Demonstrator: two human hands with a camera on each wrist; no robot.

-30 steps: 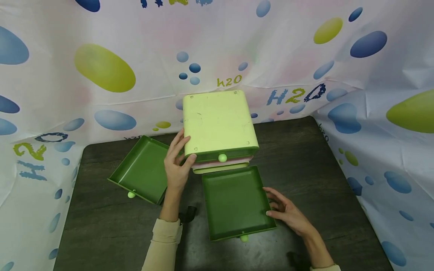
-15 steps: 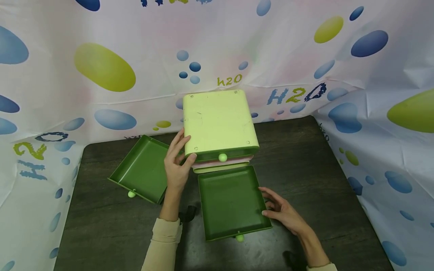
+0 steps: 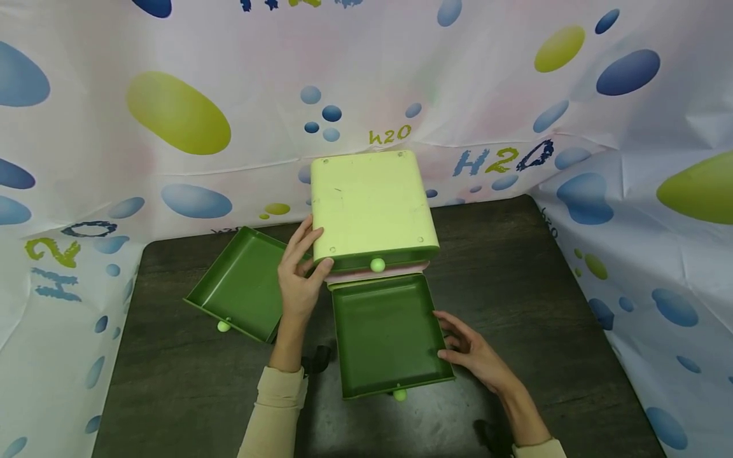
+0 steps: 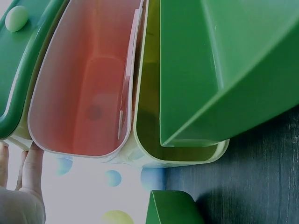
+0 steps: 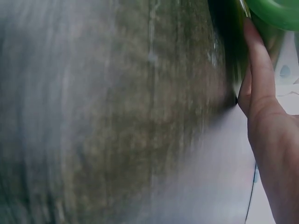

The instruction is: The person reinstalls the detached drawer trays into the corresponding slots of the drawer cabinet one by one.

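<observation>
A stack of box units stands at the back middle: a pale yellow-green top unit with a green knobbed drawer front, a hollow pink shell, and a hollow yellow-green bottom shell. My left hand rests against the top unit's left side, thumb at its front corner. My right hand grips a dark green drawer by its right wall, with thumb and forefinger at the rim. The drawer's back edge is at the bottom shell's mouth, overlapping it in the left wrist view. Its pale knob faces me.
A second green drawer lies turned at an angle on the dark tabletop, left of the stack. A white sheet with coloured spots hangs behind and along the sides. A small black piece shows beside my left wrist.
My right hand has moved the drawer left, then back toward the stack, bringing its back edge to the bottom shell. My left hand stays against the top unit.
</observation>
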